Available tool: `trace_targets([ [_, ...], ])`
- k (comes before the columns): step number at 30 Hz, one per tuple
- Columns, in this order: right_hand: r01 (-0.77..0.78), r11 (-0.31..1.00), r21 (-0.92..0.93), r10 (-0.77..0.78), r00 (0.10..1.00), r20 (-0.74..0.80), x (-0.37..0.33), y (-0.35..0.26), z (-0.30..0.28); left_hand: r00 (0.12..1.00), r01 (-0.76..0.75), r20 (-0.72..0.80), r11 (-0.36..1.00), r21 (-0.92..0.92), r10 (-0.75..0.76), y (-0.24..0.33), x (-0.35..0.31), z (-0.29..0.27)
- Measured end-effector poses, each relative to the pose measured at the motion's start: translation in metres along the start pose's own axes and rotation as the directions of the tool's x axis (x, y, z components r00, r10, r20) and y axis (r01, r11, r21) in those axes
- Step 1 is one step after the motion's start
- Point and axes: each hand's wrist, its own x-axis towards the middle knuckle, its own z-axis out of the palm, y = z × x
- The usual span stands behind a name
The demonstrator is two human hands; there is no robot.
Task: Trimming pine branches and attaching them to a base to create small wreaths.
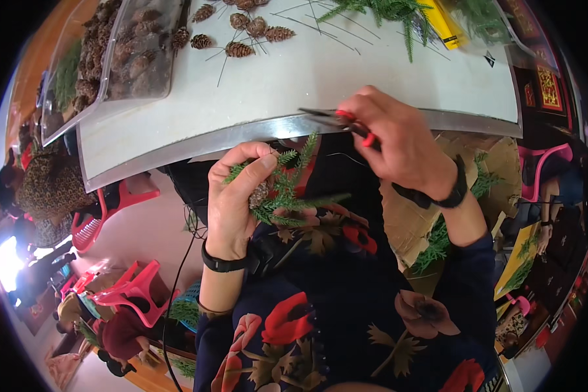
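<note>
My left hand (pixel 238 186) is closed around a small green artificial pine sprig (pixel 284 189), with a brown pine cone (pixel 260 195) partly showing between the fingers and the needles. The sprig hangs just off the table's near edge, in front of my body. My right hand (pixel 395 134) grips red-handled pliers or cutters (pixel 346 121) whose dark jaws point left over the metal edge. The tool is apart from the sprig. Part of its handles is hidden by my fingers.
Wired pine cones (pixel 240 49) and thin wires (pixel 326 29) lie on the white table (pixel 294 78). A clear bin (pixel 137 59) of cones stands at the left, green sprigs (pixel 385 13) and a yellow box (pixel 443 26) at the back right. A cardboard box (pixel 405 225) with greenery sits below right.
</note>
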Motion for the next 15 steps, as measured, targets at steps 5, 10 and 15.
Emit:
trace_targets([
  [5, 0.09, 0.993, 0.071, -0.1, 0.981, 0.163, 0.011, -0.009, 0.008, 0.97, 0.108, 0.232, 0.98, -0.166, -0.067, 0.0, -0.005, -0.017],
  [10, 0.264, 0.963, 0.058, -0.27, 0.95, 0.159, 0.019, -0.021, 0.012, 0.912, 0.157, 0.409, 0.952, -0.261, -0.038, 0.001, -0.012, -0.027],
  [15, 0.327, 0.944, 0.038, -0.328, 0.926, 0.186, 0.024, -0.031, 0.013, 0.835, 0.267, 0.547, 0.911, -0.313, -0.058, 0.002, -0.016, -0.033],
])
